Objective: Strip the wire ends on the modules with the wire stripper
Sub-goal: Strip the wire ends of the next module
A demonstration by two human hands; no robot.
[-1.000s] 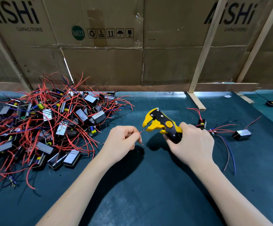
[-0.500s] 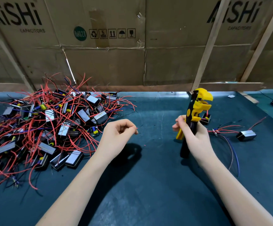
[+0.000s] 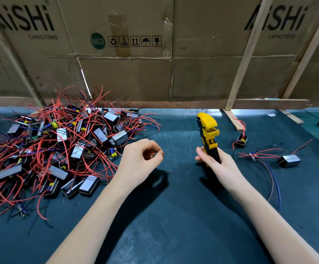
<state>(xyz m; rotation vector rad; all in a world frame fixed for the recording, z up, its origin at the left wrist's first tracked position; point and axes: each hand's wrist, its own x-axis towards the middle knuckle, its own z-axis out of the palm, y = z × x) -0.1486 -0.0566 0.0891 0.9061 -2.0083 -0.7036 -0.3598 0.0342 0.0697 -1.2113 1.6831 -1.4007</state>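
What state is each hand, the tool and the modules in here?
left hand: fingers curled, pinching a small red wire scrap
right hand: gripping the handles
wire stripper: held upright, head up, off the mat
pile of modules: heaped, red wires tangled
module: lying apart on the mat

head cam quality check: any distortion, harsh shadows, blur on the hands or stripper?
Head view: wide-angle bowing bends the wooden slats and spreads the forearms at the bottom corners; dark, fairly hard shadows fall on the mat under the left hand and right hand; wire stripper is sharp; module pile softens toward the left edge.
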